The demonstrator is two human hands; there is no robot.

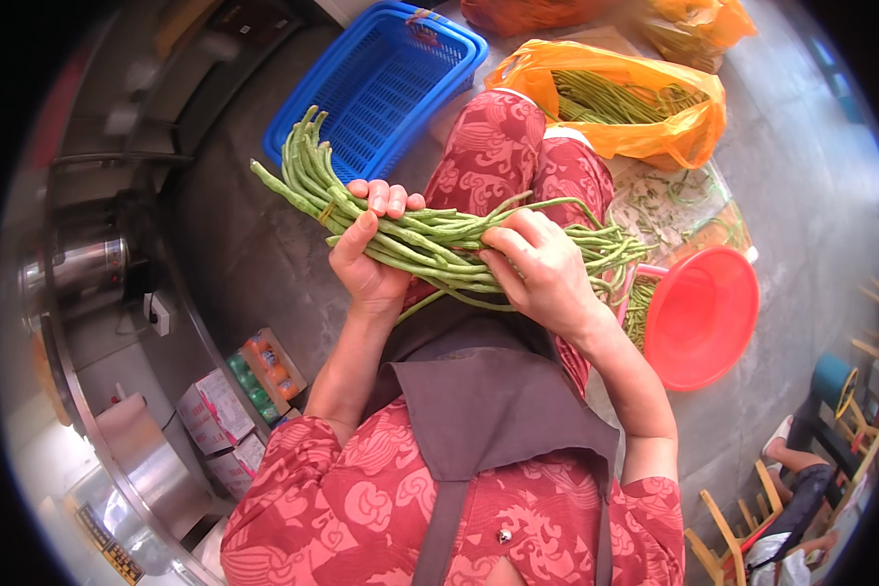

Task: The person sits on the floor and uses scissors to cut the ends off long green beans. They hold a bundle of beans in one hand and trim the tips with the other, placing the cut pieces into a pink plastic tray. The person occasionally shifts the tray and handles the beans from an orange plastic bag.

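A long bundle of green yard-long beans (432, 245) lies across my lap, with a thin tie around it near its left end. My left hand (373, 242) is closed around the bundle just right of that tie, thumb in front and fingertips showing over the top. Farther right, my right hand (535, 264) grips some of the beans between thumb and fingers. Loose bean ends spread out past it, above a red plastic basin (703, 319) tilted on its side. Short cut bean pieces (639, 311) show in a pink-rimmed container beside the basin.
Stacked blue plastic baskets (381, 80) stand beyond my left hand. An orange plastic bag (652, 139) holds more long beans, near a sheet with bean scraps (674, 205). Cardboard boxes (216, 410) and a metal counter are at left. Another person sits on a wooden chair (732, 527) at lower right.
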